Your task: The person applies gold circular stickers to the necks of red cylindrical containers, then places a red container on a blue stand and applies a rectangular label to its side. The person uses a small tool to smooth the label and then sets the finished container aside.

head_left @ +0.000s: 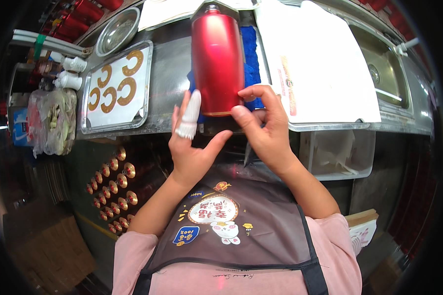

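Two hands [231,137] at red cylinder [217,59] (upright), blue cloth [251,54] behind

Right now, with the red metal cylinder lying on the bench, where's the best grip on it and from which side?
Probably mid-body of the red metal cylinder, from above, fingers spanning its left and right flanks. It lies lengthwise away from the person on a blue cloth, and its round body could roll. The right hand and left hand crowd its near end.

A shallow metal tray [145,110] holding gold C-shaped rings [127,91] lies on the grey tabletop [170,59], beside a round steel bowl [117,30]. A white cutting board [325,73] sits near the steel sink [386,73].
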The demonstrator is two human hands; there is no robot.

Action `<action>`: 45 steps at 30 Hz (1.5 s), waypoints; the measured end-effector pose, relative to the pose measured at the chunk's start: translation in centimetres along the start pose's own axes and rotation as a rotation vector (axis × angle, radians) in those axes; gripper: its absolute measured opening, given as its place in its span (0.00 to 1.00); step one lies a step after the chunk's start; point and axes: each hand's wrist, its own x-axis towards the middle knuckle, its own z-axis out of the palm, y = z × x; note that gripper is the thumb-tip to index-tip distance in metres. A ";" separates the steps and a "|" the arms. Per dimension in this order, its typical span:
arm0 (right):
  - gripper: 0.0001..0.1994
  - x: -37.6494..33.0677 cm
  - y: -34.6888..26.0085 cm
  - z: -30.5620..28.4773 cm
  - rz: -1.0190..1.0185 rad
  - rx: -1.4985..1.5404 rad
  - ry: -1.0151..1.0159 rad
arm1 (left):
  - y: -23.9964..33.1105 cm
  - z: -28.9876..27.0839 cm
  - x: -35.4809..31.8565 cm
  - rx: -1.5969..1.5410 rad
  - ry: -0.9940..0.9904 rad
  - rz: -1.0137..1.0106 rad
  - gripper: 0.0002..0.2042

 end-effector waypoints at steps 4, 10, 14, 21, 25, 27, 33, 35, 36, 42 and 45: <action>0.19 0.2 0.0 0.8 -0.220 -0.209 0.060 | -1.8 -0.1 -1.6 0.187 -0.018 0.167 0.34; 0.16 0.4 0.1 0.9 -0.187 -0.173 0.085 | -1.8 -0.1 -1.4 0.264 -0.021 0.250 0.30; 0.14 0.0 0.4 0.6 -0.119 -0.064 0.069 | -0.9 -0.5 -0.7 0.299 -0.034 0.267 0.28; 0.14 0.3 1.2 0.3 -0.207 -0.070 0.010 | 0.7 -0.7 0.4 0.517 -0.031 0.359 0.23; 0.16 0.0 1.4 -0.3 -0.137 0.067 -0.025 | 1.6 -0.8 1.2 0.578 -0.037 0.433 0.21; 0.16 -0.5 1.4 -0.7 -0.087 0.092 -0.023 | 1.9 -0.5 1.7 0.616 -0.033 0.471 0.20; 0.17 -1.8 0.9 -1.7 -0.061 0.044 0.028 | 3.0 1.0 1.8 0.613 -0.070 0.427 0.20; 0.17 -2.4 0.7 -1.9 -0.073 -0.032 0.106 | 3.0 0.8 2.0 0.562 -0.033 0.460 0.22; 0.18 -2.8 0.5 -1.8 -0.166 -0.125 0.127 | 2.8 0.5 2.1 0.490 -0.007 0.437 0.27; 0.18 -4.6 1.1 -0.6 -0.387 -0.273 -0.047 | 0.9 1.3 4.1 0.476 -0.090 0.496 0.29; 0.18 -4.7 1.7 -0.4 -0.244 -0.210 -0.018 | 0.1 1.9 4.8 0.460 -0.029 0.524 0.30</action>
